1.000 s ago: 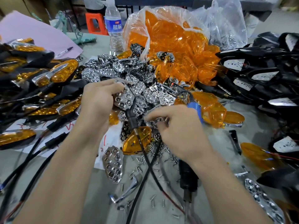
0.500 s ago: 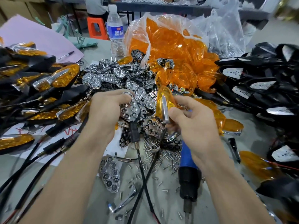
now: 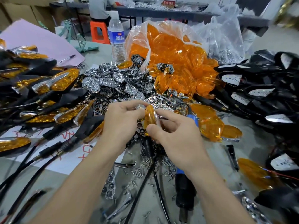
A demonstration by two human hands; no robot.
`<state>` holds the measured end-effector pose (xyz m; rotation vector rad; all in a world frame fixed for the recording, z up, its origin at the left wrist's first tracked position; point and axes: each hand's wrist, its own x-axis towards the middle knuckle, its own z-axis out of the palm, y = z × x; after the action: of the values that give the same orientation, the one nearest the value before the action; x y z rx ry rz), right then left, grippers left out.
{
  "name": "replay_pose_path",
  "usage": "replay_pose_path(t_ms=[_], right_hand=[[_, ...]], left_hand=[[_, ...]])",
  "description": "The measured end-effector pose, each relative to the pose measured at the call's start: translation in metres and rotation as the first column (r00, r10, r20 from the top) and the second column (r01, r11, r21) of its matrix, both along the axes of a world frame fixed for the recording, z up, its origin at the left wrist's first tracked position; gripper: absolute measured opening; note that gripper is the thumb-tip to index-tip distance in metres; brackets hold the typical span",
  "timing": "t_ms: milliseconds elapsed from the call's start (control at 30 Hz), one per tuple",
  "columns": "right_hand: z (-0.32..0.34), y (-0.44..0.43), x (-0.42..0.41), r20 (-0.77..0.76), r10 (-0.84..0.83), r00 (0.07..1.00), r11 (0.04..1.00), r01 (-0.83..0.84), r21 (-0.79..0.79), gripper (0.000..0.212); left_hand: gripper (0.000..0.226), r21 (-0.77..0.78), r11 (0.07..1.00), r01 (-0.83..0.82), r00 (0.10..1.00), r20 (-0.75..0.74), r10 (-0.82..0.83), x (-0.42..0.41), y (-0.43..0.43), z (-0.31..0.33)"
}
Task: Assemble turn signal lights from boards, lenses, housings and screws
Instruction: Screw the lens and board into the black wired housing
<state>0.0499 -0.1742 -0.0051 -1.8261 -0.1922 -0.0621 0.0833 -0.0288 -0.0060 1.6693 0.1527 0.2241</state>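
Observation:
My left hand (image 3: 120,125) grips a black housing with a chrome reflector; its stem and black cable (image 3: 148,148) hang down below my hands. My right hand (image 3: 177,138) pinches an orange lens (image 3: 149,117) and holds it against the part in my left hand. Most of the housing is hidden behind my fingers. Behind my hands lies a heap of chrome reflectors (image 3: 113,83). A clear bag of orange lenses (image 3: 174,62) stands behind that. Loose screws (image 3: 139,172) are scattered below my hands.
Finished amber lights (image 3: 53,84) with cables are piled at the left. Black housings with white boards (image 3: 258,92) are stacked at the right. A blue electric screwdriver (image 3: 184,189) lies under my right forearm. A water bottle (image 3: 116,38) stands at the back.
My right hand picked the orange lens off the table and brought it left to the housing in my left hand. Both hands now meet at the centre.

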Motion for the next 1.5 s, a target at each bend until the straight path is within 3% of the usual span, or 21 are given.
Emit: replay_pose_path(t_ms=[200,333,433,633,1000,1200,1300,1367,1500], right_hand=[[0.004,-0.001,-0.004,0.148,-0.031,0.988,0.997,0.019,0.081,0.048],[-0.001,0.01,-0.008,0.141,-0.033,0.989,0.999,0.037,-0.024,0.049],[-0.005,0.011,-0.011,0.174,-0.074,0.982,0.987,0.097,-0.126,0.048],[-0.005,0.009,-0.009,0.177,-0.143,0.974,0.957,0.182,-0.226,0.05],[0.001,0.011,-0.014,0.203,-0.234,0.951,0.901,0.291,-0.321,0.028],[0.005,0.025,-0.026,0.297,-0.225,0.928,0.759,0.358,-0.544,0.019],[0.008,0.026,-0.027,0.285,-0.239,0.928,0.776,0.359,-0.519,0.035],[0.009,0.023,-0.023,0.251,-0.246,0.936,0.817,0.34,-0.466,0.039],[0.013,0.011,-0.018,0.193,-0.274,0.942,0.943,0.302,-0.136,0.031]], left_hand=[[0.032,-0.076,0.997,0.033,0.999,-0.006,-0.033,0.001,-0.003,-0.004],[0.021,-0.149,0.989,-0.008,1.0,-0.015,0.006,0.002,-0.002,-0.002],[0.015,-0.245,0.968,0.057,0.996,-0.058,-0.073,0.001,-0.003,0.0],[0.032,-0.393,0.904,0.168,0.974,-0.074,-0.213,0.001,0.004,0.004],[0.033,-0.398,0.898,0.185,0.976,-0.033,-0.216,-0.002,-0.002,0.002],[0.034,-0.38,0.906,0.188,0.976,-0.033,-0.217,-0.006,-0.006,0.004],[0.018,-0.367,0.909,0.197,0.977,-0.008,-0.215,-0.007,-0.005,0.007],[0.024,-0.357,0.903,0.238,0.969,0.025,-0.245,-0.008,-0.002,0.009],[0.045,-0.352,0.852,0.387,0.919,0.065,-0.39,-0.006,0.004,0.009]])
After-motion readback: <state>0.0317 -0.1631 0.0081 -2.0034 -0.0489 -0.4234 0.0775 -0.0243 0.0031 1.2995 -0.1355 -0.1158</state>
